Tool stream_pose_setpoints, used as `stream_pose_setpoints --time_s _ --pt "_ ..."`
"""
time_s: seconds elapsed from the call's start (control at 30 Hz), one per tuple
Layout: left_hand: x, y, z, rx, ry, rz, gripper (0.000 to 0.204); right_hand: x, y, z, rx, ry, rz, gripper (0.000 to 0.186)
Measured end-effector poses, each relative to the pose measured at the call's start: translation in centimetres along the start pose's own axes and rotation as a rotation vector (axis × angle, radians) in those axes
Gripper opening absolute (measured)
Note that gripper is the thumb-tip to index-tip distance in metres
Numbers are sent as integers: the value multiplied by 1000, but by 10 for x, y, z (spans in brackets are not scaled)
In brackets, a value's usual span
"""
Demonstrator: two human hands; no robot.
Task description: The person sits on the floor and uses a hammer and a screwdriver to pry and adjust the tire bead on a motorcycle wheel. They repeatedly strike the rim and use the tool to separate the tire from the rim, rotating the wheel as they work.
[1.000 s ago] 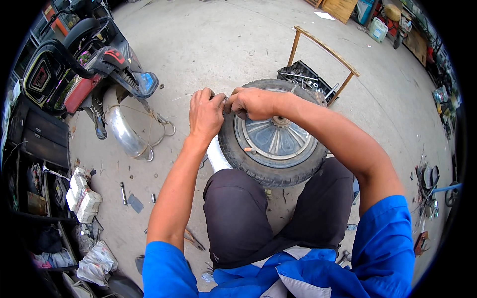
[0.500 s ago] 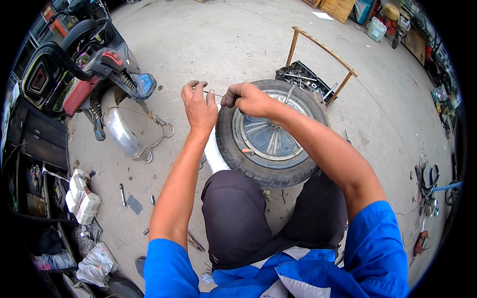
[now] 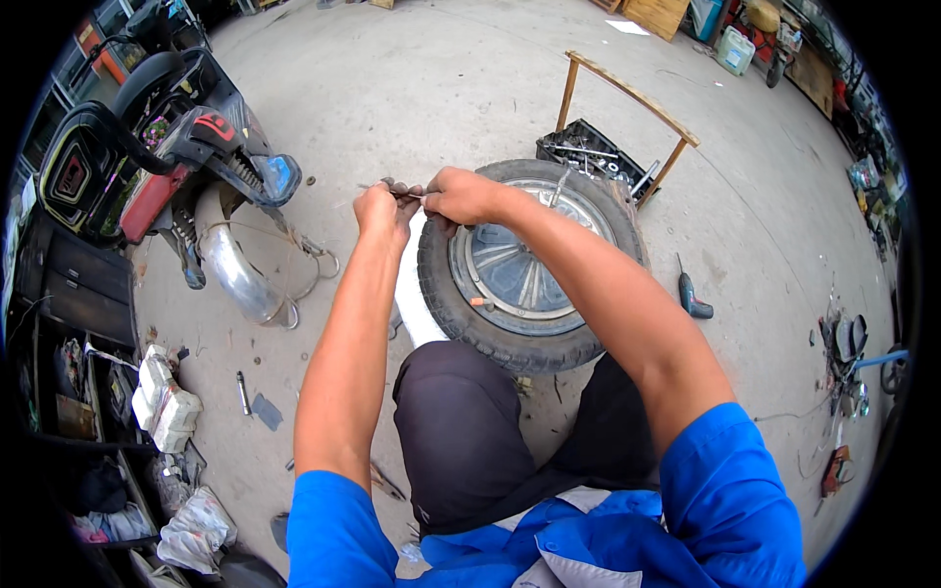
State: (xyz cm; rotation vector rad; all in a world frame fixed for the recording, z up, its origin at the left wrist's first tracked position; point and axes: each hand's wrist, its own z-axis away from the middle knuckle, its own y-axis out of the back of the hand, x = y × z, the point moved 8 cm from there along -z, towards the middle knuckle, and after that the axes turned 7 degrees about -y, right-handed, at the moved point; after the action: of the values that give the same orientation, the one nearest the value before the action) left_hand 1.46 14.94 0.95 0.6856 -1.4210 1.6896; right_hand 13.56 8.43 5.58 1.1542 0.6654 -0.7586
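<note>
In front of my knees lies a wheel with a black tyre and a grey spoked hub. Across its upper rim rests a slim metal tool, and a small orange piece shows on the near rim. Over the tyre's left edge, my left hand and my right hand meet with fingers pinched. Between them is a thin rod-like piece, mostly hidden by the fingers; its exact kind cannot be made out. Something white sticks out beneath the tyre.
Behind the wheel stand a black tool crate and a wooden frame. A power drill lies to the right. On the left are an electric scooter, a curved metal fender and dark shelves.
My left hand has closed from spread fingers to a pinch and come together with my right hand. The view has shifted slightly, so the drill beside the wheel now shows fully.
</note>
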Motion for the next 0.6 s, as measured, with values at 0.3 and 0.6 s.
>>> stream_pose_setpoints --time_s 0.3,0.6 --pt "-3 -29 -10 -119 -40 -284 19 24 5 -4 205 -108 -241 29" --pt "-5 -42 -26 -192 -73 -460 17 27 5 -3 360 -174 -303 27"
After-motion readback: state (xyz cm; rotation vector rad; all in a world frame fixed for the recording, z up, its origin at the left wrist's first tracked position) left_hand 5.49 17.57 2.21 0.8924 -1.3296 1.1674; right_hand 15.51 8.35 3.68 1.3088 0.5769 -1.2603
